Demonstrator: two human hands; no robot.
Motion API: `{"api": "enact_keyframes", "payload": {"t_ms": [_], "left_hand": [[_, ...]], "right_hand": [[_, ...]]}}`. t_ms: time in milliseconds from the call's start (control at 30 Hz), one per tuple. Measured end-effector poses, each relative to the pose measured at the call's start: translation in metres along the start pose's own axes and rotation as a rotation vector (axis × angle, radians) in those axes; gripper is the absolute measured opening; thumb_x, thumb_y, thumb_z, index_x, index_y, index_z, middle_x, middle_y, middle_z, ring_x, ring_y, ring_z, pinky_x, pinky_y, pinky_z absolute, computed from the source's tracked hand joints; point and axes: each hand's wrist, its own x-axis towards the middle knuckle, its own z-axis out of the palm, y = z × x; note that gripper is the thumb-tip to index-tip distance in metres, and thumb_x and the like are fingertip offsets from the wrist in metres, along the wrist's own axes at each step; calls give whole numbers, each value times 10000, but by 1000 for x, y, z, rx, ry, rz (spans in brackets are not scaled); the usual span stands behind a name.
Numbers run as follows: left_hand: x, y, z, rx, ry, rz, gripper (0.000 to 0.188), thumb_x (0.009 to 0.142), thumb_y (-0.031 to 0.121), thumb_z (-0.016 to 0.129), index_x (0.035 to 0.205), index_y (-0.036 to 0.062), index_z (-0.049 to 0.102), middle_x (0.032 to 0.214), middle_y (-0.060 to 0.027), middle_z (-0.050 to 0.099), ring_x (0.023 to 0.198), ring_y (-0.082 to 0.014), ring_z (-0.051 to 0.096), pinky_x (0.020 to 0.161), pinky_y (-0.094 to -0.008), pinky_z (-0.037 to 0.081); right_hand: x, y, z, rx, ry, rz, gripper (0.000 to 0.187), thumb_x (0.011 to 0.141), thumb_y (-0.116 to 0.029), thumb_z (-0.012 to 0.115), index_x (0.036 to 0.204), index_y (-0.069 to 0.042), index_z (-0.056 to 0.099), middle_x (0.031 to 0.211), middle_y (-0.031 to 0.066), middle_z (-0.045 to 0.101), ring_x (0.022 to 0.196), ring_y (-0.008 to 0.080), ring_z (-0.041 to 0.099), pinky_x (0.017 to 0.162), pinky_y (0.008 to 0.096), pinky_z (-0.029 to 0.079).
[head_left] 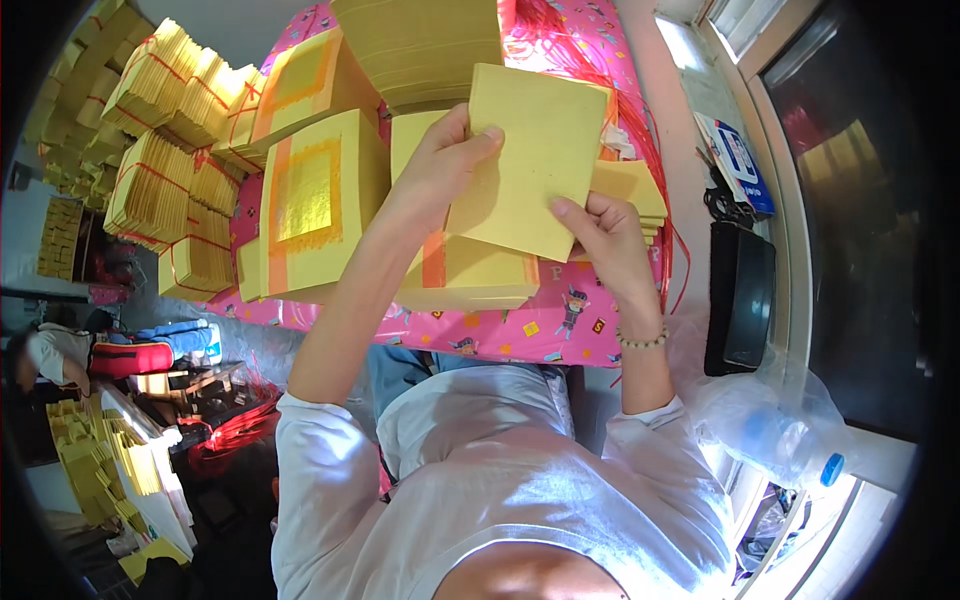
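Both my hands hold up yellow paper sheets (535,165) over the table. My left hand (450,160) pinches their left edge, thumb on the front face. Lower on the right side, my right hand (608,235) grips them with the thumb on top; whether it is one sheet or a thin stack I cannot tell. Behind and below lies a stack of yellow paper (470,275) with an orange stripe. Left of it stands a tall stack (325,200) whose top sheet bears a gold foil square. More yellow sheets (635,190) lie beyond my right hand.
The table wears a pink patterned cover (470,330). Red-tied yellow paper bundles (150,185) are piled at the left. Red plastic strands (560,40) spread over the far end. A plastic bottle (785,445) and a black case (740,300) sit by the window at right. Another person (55,355) is at far left.
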Motion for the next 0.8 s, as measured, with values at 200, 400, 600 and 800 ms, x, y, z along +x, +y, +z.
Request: {"api": "enact_keyframes", "payload": {"t_ms": [200, 400, 600, 800], "left_hand": [[0, 2, 5, 77, 33, 90, 331, 951, 132, 513, 1264, 28, 492, 1152, -50, 601, 1059, -124, 571, 913, -290, 451], [-2, 2, 19, 262, 103, 358, 251, 953, 101, 481, 1186, 9, 483, 1064, -60, 593, 959, -91, 549, 837, -259, 446], [-6, 7, 16, 314, 63, 397, 246, 955, 91, 478, 1184, -1, 468, 1060, -61, 587, 951, -91, 545, 828, -257, 448], [2, 22, 22, 382, -81, 338, 276, 953, 120, 503, 1196, -8, 471, 1023, -60, 598, 922, -89, 555, 806, -263, 462]], "right_hand": [[-7, 5, -5, 4, -28, 73, 244, 921, -217, 620, 920, 23, 663, 748, 31, 667, 636, 47, 621, 527, 183, 508], [-18, 13, 1, 19, 38, 48, 231, 915, -216, 630, 919, 13, 658, 762, 42, 671, 656, 73, 642, 558, 197, 525], [-17, 14, -5, -46, -72, 46, 235, 915, -240, 630, 948, -9, 651, 774, 22, 668, 690, 70, 642, 569, 196, 516], [6, -10, -25, 102, 89, -103, 215, 902, -228, 644, 949, -19, 619, 803, 40, 675, 692, 83, 654, 584, 199, 528]]}}
